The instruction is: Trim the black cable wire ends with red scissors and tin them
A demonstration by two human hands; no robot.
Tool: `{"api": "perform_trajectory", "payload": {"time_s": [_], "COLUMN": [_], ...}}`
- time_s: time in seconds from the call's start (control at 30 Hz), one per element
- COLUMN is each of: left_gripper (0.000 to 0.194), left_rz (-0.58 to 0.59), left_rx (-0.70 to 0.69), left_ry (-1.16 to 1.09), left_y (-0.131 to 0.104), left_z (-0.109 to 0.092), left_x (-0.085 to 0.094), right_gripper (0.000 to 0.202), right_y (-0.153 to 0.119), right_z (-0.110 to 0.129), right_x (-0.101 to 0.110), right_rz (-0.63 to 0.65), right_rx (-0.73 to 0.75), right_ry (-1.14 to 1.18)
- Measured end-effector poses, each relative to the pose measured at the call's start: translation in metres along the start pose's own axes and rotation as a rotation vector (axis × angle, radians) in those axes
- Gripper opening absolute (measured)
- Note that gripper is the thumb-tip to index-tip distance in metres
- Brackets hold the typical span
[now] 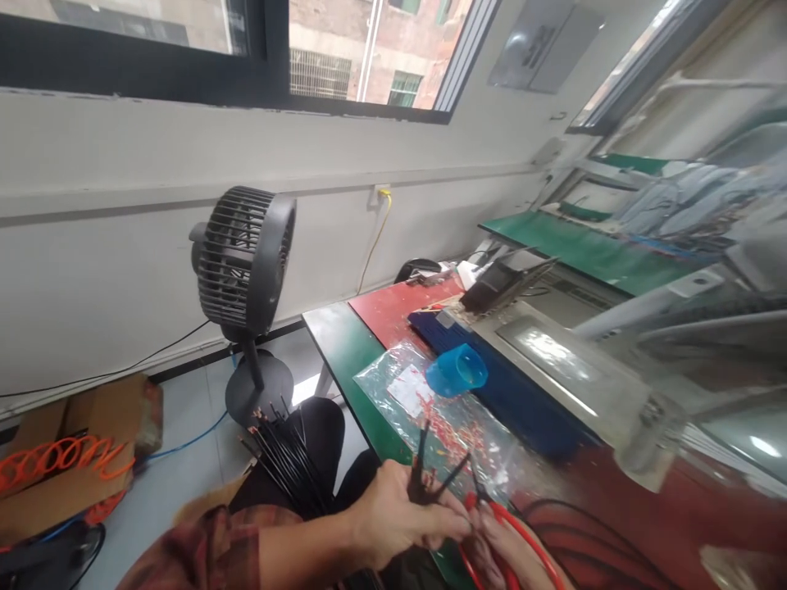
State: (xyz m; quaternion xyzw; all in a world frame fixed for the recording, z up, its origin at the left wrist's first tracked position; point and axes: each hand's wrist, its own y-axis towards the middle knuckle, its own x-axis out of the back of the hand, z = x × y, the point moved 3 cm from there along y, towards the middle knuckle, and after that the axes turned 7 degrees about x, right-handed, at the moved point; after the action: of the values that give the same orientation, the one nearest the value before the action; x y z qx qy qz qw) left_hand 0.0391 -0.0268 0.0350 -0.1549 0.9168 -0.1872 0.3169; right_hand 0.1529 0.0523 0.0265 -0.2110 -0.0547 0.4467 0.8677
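At the far left, an orange coiled hose (58, 460) lies over an open cardboard box (92, 414) on the floor. A black fan (243, 262) stands by the wall, its round base behind a bundle of black cables (288, 459) that rests across the person's lap, bare copper showing at the upper ends. The left hand (387, 512) is closed around dark cable pieces (421, 475), their ends fanning upward near the edge of the green table (344, 340). Beyond it, red and pale scraps (452, 430) are strewn over a clear plastic bag (390, 369), with a blue cup (452, 373) lying tipped on its side. Just beside the left, the right hand (492, 545) grasps a red-handled tool (522, 528), its dark tip pointing up; blur hides its exact type.
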Motion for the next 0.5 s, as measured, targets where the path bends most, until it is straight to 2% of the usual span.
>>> {"api": "perform_trajectory", "payload": {"time_s": [0.1, 0.2, 0.37, 0.5], "left_gripper": [0.024, 0.024, 0.028, 0.031], "left_rz": [0.035, 0.078, 0.14, 0.111], "left_rx": [0.013, 0.002, 0.011, -0.002], "left_ry": [0.013, 0.026, 0.054, 0.095], "left_y": [-0.002, 0.001, 0.015, 0.019], "left_z": [0.0, -0.001, 0.005, 0.009], "left_x": [-0.003, -0.004, -0.002, 0.0], "right_gripper": [0.055, 0.052, 0.051, 0.053], "right_y": [-0.005, -0.002, 0.008, 0.008], "right_z": [0.003, 0.006, 0.007, 0.01], "right_x": [-0.011, -0.017, -0.009, -0.007], "right_rz": [-0.054, -0.029, -0.022, -0.023], "right_rx": [0.048, 0.102, 0.191, 0.207], "right_ry": [0.156, 0.284, 0.35, 0.349]}}
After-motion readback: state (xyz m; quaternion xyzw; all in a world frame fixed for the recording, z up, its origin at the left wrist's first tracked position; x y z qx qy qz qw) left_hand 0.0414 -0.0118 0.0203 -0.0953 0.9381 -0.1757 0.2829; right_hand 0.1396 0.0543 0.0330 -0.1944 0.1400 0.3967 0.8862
